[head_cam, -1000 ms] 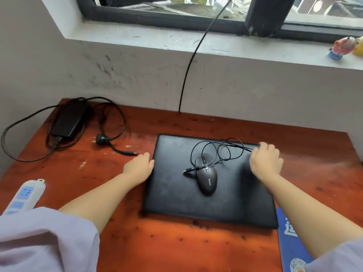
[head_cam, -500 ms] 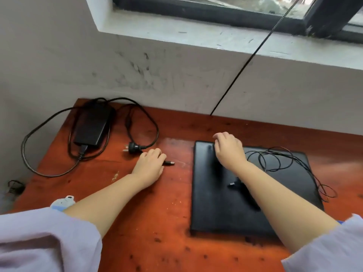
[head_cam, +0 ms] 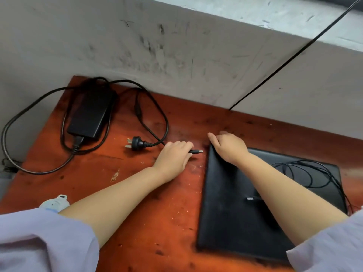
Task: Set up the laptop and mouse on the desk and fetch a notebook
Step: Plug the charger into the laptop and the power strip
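Right hand [head_cam: 229,149] now further over laptop [head_cam: 231,213] corner, fingers draped loose; left hand [head_cam: 174,154] pinching charger plug [head_cam: 196,151]

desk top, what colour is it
Reddish-brown wood with dark spots and pale scuffs on the desk top, seen in the head view.

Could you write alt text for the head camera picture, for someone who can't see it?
A person's left hand holds a charger cable's connector tip on a red-brown desk, while the right hand rests on the far left corner of a closed black laptop. A black power adapter and loose plug lie left.
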`<state>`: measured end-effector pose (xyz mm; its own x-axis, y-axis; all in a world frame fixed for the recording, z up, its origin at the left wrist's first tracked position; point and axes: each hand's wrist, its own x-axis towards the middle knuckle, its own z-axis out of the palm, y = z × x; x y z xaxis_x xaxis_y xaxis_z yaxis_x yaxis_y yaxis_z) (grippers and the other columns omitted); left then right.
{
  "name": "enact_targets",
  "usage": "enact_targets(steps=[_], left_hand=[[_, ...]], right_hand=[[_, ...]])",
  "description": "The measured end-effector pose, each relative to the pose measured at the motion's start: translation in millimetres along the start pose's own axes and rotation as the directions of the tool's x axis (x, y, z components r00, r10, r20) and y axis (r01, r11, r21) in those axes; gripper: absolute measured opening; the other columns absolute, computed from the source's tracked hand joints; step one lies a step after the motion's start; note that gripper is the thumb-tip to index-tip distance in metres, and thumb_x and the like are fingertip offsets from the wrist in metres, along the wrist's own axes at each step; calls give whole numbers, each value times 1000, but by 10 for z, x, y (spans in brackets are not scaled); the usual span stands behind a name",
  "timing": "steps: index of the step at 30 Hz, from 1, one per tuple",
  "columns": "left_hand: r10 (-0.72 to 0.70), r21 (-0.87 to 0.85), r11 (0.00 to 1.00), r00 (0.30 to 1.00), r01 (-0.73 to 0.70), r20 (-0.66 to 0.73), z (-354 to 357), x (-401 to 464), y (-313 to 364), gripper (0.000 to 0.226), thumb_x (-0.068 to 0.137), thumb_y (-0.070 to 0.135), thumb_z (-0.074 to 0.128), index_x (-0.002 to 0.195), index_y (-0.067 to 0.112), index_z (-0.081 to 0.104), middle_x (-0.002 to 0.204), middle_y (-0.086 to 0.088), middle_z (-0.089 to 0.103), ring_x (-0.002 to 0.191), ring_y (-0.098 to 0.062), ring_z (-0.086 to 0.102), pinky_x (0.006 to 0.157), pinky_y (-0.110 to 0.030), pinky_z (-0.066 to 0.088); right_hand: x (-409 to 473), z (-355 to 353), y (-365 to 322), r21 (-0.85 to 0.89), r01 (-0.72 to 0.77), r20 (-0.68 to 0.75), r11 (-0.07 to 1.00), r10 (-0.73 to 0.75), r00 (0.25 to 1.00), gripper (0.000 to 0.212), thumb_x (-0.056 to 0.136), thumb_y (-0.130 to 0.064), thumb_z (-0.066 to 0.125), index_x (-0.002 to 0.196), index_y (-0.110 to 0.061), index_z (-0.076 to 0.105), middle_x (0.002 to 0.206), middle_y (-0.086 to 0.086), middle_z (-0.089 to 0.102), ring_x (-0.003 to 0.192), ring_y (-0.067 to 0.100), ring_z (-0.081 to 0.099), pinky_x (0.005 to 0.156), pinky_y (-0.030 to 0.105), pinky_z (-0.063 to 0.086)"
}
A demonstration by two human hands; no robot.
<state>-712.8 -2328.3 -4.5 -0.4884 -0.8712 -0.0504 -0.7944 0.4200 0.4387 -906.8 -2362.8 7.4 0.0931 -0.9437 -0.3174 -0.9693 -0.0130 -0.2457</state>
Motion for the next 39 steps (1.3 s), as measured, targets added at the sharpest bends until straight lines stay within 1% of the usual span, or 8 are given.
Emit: enact_targets(steps=[3, 7, 9, 14, 27, 32, 36, 39], left_hand=[[9, -63, 998, 1000, -11, -21, -26, 43, 44, 18, 95, 23, 47, 108, 13, 54, 101, -3, 64, 94, -24, 57, 85, -38, 41], [42, -112, 992, 996, -50, -73, -92, 43, 61, 15, 93, 21, 51, 102, 11, 59, 93, -4, 66, 90, -25, 58, 84, -40, 42], [51, -139, 988, 994, -63, -92, -123, 47, 57, 16, 92, 20, 53, 101, 10, 61, 91, -5, 67, 89, -26, 59, 84, -42, 42], [73, -242, 964, 987, -106, -144, -174, 92, 130, 16, 90, 19, 56, 100, 9, 63, 91, -4, 69, 87, -25, 60, 85, -39, 42], [153, -165, 972, 984, -166, -87, -283, 210, 230, 17, 92, 21, 53, 102, 10, 63, 94, -4, 68, 90, -25, 56, 82, -32, 37], [127, -160, 978, 990, -136, -67, -242, 250, 261, 15, 91, 18, 53, 100, 8, 61, 89, -8, 67, 89, -29, 56, 80, -40, 44], [127, -56, 990, 992, -127, 13, -148, 281, 205, 17, 92, 23, 52, 100, 9, 58, 93, -7, 67, 93, -28, 55, 77, -40, 43], [112, -17, 994, 994, -112, 14, -38, 289, 172, 19, 91, 25, 53, 99, 9, 59, 99, -8, 63, 98, -28, 52, 79, -40, 43]], right_hand=[[-18, 18, -11, 1, 21, -54, 1000, -21, 998, 52, 96, -46, 23, 52, -21, 37, 70, 2, 52, 80, 34, 60, 60, 32, 35], [-43, -8, -8, 13, 31, -116, 999, -30, 993, 50, 96, -40, 26, 57, -15, 43, 76, 15, 66, 79, 38, 59, 61, 35, 35], [-51, -91, 20, 59, 25, -142, 998, -17, 990, 52, 96, -39, 28, 50, -16, 36, 69, 16, 61, 74, 39, 57, 60, 36, 34], [-73, -270, 73, 146, 16, -165, 989, 9, 986, 53, 96, -37, 30, 47, -18, 28, 50, 0, 39, 64, 33, 48, 58, 34, 29], [-88, -254, -5, 119, 30, -193, 992, -7, 981, 49, 97, -36, 27, 51, -18, 29, 53, 0, 43, 63, 31, 46, 56, 34, 29], [-23, -201, -2, 150, -7, -184, 989, 35, 982, 49, 96, -36, 28, 51, -17, 31, 53, -1, 43, 61, 31, 45, 56, 33, 27], [26, -64, -7, 126, -28, -162, 992, 49, 986, 49, 95, -38, 28, 56, -13, 42, 65, 6, 54, 70, 34, 54, 59, 33, 32], [43, 45, 13, 70, -67, -178, 995, 78, 981, 52, 96, -39, 28, 61, -8, 52, 73, 13, 63, 77, 35, 59, 60, 32, 33]])
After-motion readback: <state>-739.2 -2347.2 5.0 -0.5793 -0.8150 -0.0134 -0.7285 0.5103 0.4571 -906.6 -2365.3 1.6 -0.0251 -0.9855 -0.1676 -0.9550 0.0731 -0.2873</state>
